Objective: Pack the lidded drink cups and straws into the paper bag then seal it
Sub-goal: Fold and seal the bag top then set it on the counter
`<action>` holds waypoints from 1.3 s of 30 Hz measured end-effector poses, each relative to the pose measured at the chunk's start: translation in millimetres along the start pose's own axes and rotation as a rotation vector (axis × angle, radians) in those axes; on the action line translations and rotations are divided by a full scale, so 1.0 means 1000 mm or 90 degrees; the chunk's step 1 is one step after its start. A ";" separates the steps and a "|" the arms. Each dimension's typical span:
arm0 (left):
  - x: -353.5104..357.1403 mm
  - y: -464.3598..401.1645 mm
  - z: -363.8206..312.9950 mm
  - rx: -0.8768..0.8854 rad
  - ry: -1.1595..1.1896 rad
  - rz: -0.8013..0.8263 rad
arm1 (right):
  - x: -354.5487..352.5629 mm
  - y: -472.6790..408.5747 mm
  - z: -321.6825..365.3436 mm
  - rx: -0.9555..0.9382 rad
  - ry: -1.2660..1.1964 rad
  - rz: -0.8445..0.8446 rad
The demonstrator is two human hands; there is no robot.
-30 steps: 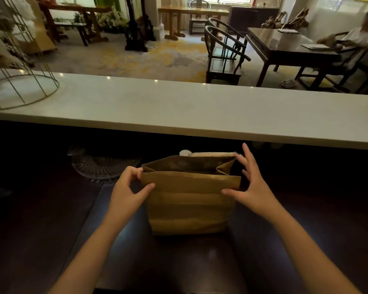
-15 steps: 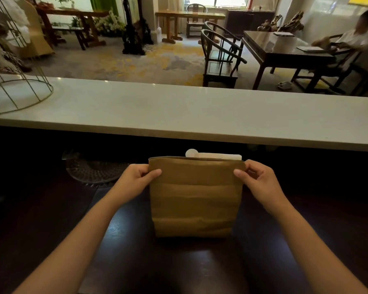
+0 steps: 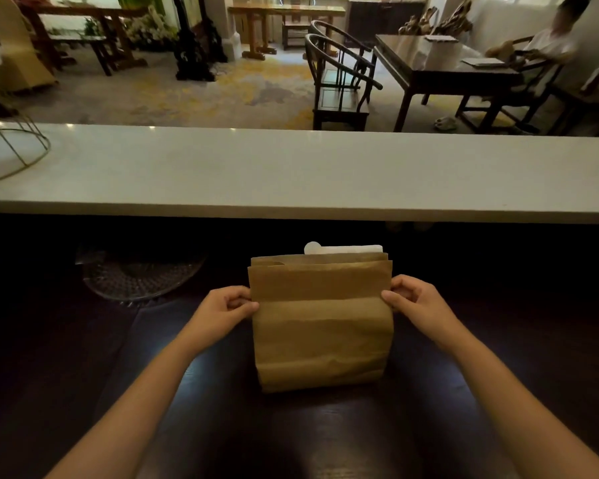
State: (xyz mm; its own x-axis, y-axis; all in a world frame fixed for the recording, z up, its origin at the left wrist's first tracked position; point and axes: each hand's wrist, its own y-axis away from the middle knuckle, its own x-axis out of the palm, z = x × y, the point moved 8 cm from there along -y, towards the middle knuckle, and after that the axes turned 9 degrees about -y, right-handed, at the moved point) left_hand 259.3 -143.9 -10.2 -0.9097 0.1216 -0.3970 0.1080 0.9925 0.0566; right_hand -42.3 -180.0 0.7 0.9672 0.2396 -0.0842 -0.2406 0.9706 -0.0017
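A brown paper bag (image 3: 322, 337) stands upright on the dark wooden table (image 3: 291, 437) in front of me. Its top is pressed flat and folded towards me into a band. My left hand (image 3: 222, 309) pinches the left end of that fold, and my right hand (image 3: 415, 302) pinches the right end. A white strip with a rounded end (image 3: 343, 248) shows just behind the bag's top edge; I cannot tell what it is. The cups and straws are hidden from view.
A clear patterned glass plate (image 3: 135, 274) lies on the table to the left, under the white counter (image 3: 325, 174) that overhangs the back. A gold wire frame (image 3: 11, 150) stands on the counter's left end. Beyond are chairs, tables and a seated person.
The bag's mouth, open a second ago, has been pressed shut and folded down towards me. Both hands moved from the top corners to the ends of the fold.
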 end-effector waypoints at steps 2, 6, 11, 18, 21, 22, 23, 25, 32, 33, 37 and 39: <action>0.001 0.001 0.005 -0.005 0.010 -0.002 | 0.002 0.000 -0.004 0.007 -0.005 0.012; 0.007 -0.001 0.007 0.000 0.061 -0.005 | 0.005 -0.001 -0.014 0.040 -0.093 0.006; 0.011 0.000 0.024 -0.049 0.131 -0.024 | 0.005 0.003 -0.022 0.065 -0.157 0.023; 0.014 0.009 0.036 -0.118 0.155 0.012 | -0.005 0.010 -0.019 0.064 -0.049 0.055; 0.017 0.011 0.030 -0.113 0.205 0.061 | -0.010 0.012 -0.022 0.084 -0.026 0.061; 0.016 0.012 0.026 -0.103 0.196 0.064 | -0.010 0.011 -0.022 0.089 -0.008 0.066; 0.014 0.012 0.023 -0.093 0.169 0.053 | -0.008 0.011 -0.021 0.091 0.005 0.076; 0.009 0.010 0.017 -0.066 0.108 0.024 | -0.004 0.010 -0.017 0.092 0.004 0.096; 0.010 0.001 -0.018 0.050 -0.282 0.045 | 0.012 0.005 0.010 0.051 0.249 0.158; 0.015 -0.001 -0.030 0.081 -0.352 0.058 | 0.019 0.004 0.015 0.042 0.307 0.178; 0.055 -0.012 -0.066 0.163 -0.468 0.144 | 0.056 -0.003 0.030 0.013 0.456 0.263; 0.077 -0.013 -0.075 0.175 -0.464 0.177 | 0.072 -0.006 0.036 -0.008 0.495 0.292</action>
State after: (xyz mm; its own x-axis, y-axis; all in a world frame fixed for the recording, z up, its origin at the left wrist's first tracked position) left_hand 157.9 -148.5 27.4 -0.3571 0.2441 -0.9016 0.4708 0.8807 0.0520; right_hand 31.9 -167.3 30.6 0.4497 0.5158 -0.7292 -0.5942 0.7823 0.1870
